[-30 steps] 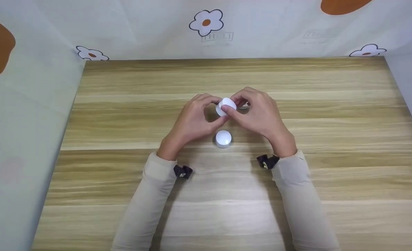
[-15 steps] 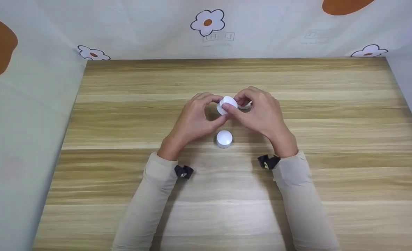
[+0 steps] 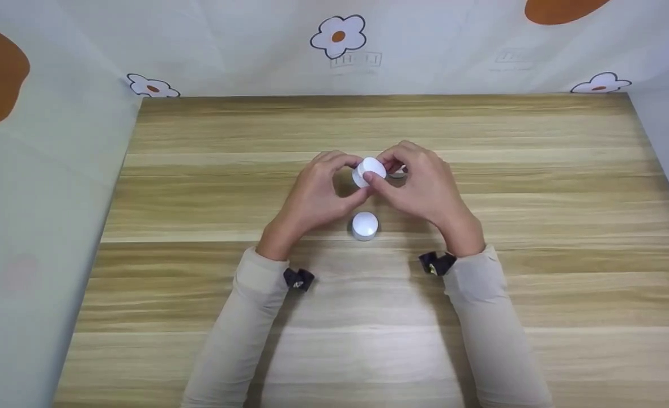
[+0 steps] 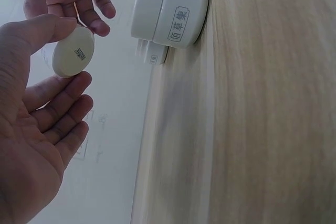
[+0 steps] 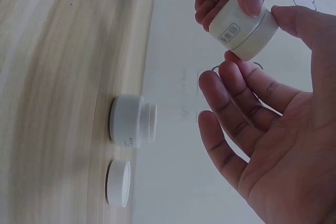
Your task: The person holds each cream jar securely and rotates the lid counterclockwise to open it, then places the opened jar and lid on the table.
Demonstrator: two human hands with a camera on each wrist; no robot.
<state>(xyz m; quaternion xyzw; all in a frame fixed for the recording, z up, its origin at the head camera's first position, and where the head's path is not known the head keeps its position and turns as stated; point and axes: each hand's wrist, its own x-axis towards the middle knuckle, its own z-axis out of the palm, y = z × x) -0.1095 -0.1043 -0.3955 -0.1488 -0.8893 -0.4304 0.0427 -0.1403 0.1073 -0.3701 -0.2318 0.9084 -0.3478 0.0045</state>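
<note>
Both hands hold one small white cosmetic jar [image 3: 370,166] in front of me, tilted above the table. In the right wrist view its labelled body [image 5: 230,31] and its lid [image 5: 261,39] sit together with a thin seam between them. My left hand [image 3: 314,190] pinches the jar's body between thumb and fingers. My right hand [image 3: 422,184] pinches the lid, thumb lying across it. Small print marks the round face [image 4: 73,53] seen in the left wrist view. Nearer me on the table stands a larger lidded white jar [image 3: 365,225].
Behind my right hand, mostly hidden in the head view, the right wrist view shows a lidless white jar [image 5: 128,121] and a loose white lid [image 5: 119,183] on the wooden table [image 3: 368,328]. White flower-printed sheeting [image 3: 255,51] rises at the table's back.
The held jar and right thumb have shifted only slightly, with the right hand turning a little. The left hand keeps its grip, and the jar on the table stays put.
</note>
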